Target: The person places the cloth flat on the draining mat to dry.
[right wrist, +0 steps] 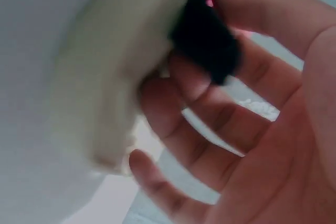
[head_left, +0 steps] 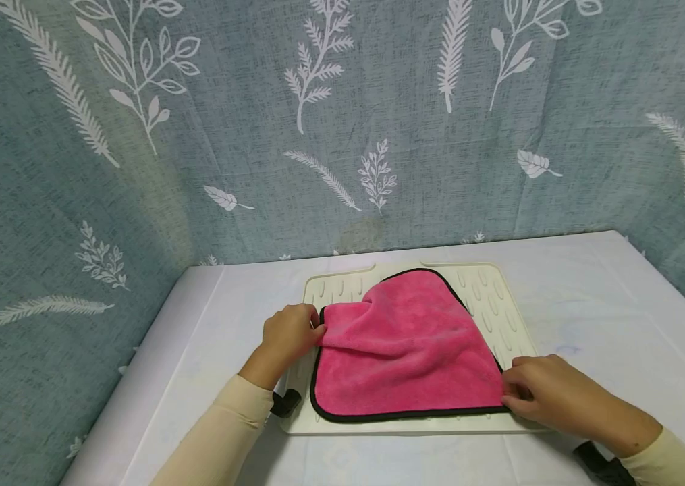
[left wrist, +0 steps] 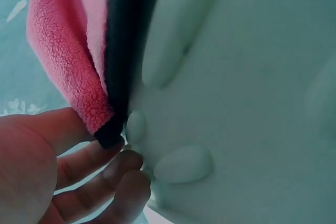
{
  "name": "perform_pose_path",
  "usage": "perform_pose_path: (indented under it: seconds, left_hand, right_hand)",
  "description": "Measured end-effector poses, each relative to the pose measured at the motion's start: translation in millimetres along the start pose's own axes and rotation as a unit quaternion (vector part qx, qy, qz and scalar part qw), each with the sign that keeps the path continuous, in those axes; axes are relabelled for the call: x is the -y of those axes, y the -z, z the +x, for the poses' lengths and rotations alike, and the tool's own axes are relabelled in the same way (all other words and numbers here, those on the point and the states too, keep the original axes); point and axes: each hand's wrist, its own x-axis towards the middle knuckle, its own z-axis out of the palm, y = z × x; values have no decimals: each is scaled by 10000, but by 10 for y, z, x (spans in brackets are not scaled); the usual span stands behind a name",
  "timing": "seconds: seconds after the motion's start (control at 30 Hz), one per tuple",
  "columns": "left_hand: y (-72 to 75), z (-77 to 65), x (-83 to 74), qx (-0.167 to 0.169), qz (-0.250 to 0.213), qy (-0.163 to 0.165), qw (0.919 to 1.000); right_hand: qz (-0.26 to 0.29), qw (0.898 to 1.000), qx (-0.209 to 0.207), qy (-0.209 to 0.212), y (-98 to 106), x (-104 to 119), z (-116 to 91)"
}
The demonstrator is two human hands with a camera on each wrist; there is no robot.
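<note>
A pink plush cleaning cloth with black edging lies rumpled over a cream drying mat with raised oval ridges. On its left side, my left hand pinches the cloth's black-edged border between thumb and fingers. The left wrist view shows the cloth's folded edge in that pinch, the fingertips close to the mat's ridges. My right hand pinches the near right corner of the cloth. Seen from the right wrist, the black corner sits between thumb and fingers, near the mat's edge. The cloth's far end narrows to a rounded corner.
The mat rests on a table with a white cover. Behind and to the left hangs a blue-grey curtain with white leaf prints. Dark straps sit at both wrists over cream sleeves.
</note>
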Motion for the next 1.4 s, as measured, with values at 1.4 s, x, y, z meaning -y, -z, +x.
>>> perform_pose_path:
  seconds: [1.4]
  left_hand:
    - [-51, 6, -12, 35, -76, -451, 9989]
  right_hand:
    - [1, 9920, 467, -1172, 370, -366, 1750]
